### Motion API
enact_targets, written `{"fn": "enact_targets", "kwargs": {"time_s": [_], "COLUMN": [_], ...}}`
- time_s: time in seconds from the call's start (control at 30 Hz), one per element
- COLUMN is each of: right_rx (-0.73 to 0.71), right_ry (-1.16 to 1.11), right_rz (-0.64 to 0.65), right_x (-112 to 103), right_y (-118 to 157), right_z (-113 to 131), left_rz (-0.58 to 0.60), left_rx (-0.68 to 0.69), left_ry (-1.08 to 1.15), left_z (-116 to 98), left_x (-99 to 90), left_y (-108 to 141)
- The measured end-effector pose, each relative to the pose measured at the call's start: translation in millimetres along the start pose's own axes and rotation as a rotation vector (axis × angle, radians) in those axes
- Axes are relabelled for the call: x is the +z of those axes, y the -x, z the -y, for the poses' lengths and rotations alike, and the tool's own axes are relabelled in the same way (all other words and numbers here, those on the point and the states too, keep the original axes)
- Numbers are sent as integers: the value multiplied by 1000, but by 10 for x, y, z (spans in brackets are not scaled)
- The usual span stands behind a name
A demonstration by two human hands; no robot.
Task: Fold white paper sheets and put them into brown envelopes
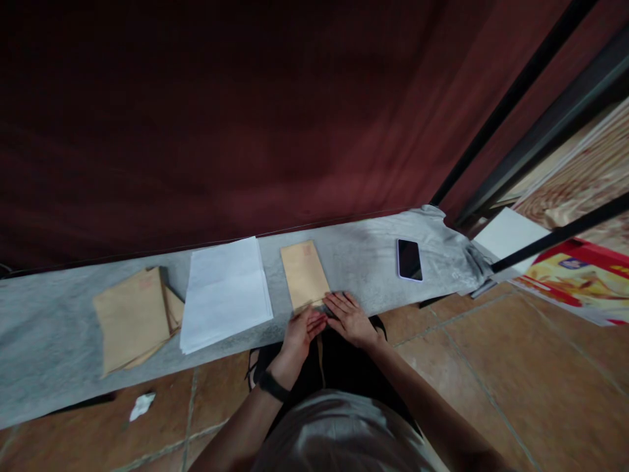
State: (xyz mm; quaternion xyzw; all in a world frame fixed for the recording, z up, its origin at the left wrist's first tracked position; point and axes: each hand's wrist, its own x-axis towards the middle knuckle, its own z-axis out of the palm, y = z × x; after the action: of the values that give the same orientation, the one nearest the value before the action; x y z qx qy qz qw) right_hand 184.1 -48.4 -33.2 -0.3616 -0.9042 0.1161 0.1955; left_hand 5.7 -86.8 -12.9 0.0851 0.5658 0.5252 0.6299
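Note:
A brown paper envelope [305, 270] lies lengthwise on the narrow grey-covered surface in front of me, with a faint reddish mark near its far end. Both of my hands are at its near end. My right hand [352, 321] rests palm down at the near right corner, fingers stretched out and touching the paper. From the left, my left hand [303, 331] reaches to the near edge with its fingers extended and its thumb side against the envelope. The two hands' fingertips almost meet. Part of the envelope's near edge is hidden by them.
Left of the envelope lies a stack of white paper [223, 292], then a pile of brown envelopes [135, 321]. A phone [409, 259] sits to the right on the grey cloth [354, 255]. Dark red fabric [275, 131] hangs behind. A colourful box [580, 278] is at far right.

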Motion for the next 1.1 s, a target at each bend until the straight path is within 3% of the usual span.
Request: {"fn": "enact_targets", "kwargs": {"time_s": [0.07, 0.17, 0.27, 0.37, 0.47, 0.57, 0.9, 1.0, 1.1], "right_rx": [-21, -15, 8, 30, 46, 56, 49, 51, 55], "right_ry": [13, 25, 38, 45, 43, 43, 87, 88, 88], "right_rz": [27, 56, 55, 32, 9, -11, -37, -38, -33], "right_x": [-9, -16, 1, 28, 48, 59, 99, 103, 113], "right_y": [2, -11, -24, -32, -38, -46, -45, -45, -45], "right_z": [10, 28, 41, 51, 64, 78, 69, 67, 65], "left_rz": [38, 122, 176, 208, 187, 161, 145, 147, 228], "left_rx": [69, 392, 820, 1043, 1083, 1102, 1031, 978, 935], "left_ry": [-106, -433, -881, -1310, -1628, -1788, -1804, -1806, -1811], "left_z": [-6, -64, -198, -346, -470, -587, -922, -925, -887], "left_x": [-70, -101, -63, -13, 36, 101, 290, 300, 249], "left_y": [73, 60, -179, -542, -837, -1018, -1497, -1526, -1462]}}
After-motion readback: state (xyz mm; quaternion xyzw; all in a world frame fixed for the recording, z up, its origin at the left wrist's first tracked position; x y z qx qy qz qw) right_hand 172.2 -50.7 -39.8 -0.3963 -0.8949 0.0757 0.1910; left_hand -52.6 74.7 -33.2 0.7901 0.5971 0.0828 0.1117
